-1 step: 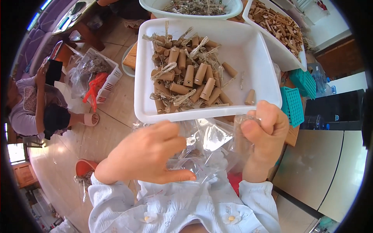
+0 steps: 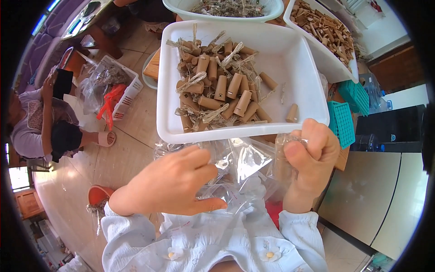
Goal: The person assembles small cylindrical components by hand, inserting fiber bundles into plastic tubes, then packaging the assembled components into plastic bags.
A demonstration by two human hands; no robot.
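My right hand (image 2: pixel 312 156) is closed, thumb against bent fingers, on a clear plastic bag (image 2: pixel 249 158) just below the near rim of the white tub. A faint tan shape shows through the plastic beside those fingers. Over the left part of the bag is my left hand (image 2: pixel 174 181), its thumb stretched away from the bent fingers; the fingertips are hidden. Inside the white tub (image 2: pixel 299 59) lie many tan, cork-shaped stoppers (image 2: pixel 220 88), some with bundles of thin wire (image 2: pixel 215 113). One stopper (image 2: pixel 292 113) lies apart near my right hand.
Behind stands a pale basin (image 2: pixel 272 11) of wire bundles. A second white tub (image 2: pixel 317 38) at far right holds small tan pieces. Teal trays (image 2: pixel 340 124) sit on the right. At left, a seated person (image 2: pixel 41 122) is near a white basket (image 2: pixel 129 93); an orange-red pot (image 2: pixel 99 194) stands lower.
My right hand has shifted very slightly to the right and down with the bag. My left hand's fingers have moved down a little. The tub's contents look the same.
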